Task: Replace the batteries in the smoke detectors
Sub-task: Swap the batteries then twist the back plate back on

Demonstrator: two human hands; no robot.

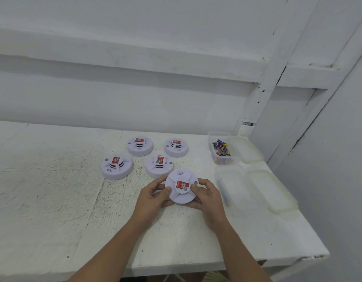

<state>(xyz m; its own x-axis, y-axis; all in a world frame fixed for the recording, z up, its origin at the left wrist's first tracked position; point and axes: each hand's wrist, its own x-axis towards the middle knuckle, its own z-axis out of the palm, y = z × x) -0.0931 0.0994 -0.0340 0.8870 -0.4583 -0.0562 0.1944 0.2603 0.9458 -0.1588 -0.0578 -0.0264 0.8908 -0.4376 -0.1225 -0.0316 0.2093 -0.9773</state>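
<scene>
White plastic sits clamped between curled fingers (165, 191): the left hand (153, 198) grips one side of a round smoke detector (182, 190) and the right hand (206, 197) grips the other, thumbs pressed on its face beside the red label. It is held just above the white table (53, 200), face tilted up. Just behind it, four other detectors (159, 165) rest on the tabletop in a loose cluster. To the right stands a clear tub (218, 134) holding mixed batteries (221, 148), its lid (250, 149) lying beside it. A second clear tub (229, 169), nearer, has its own lid (271, 192) alongside.
</scene>
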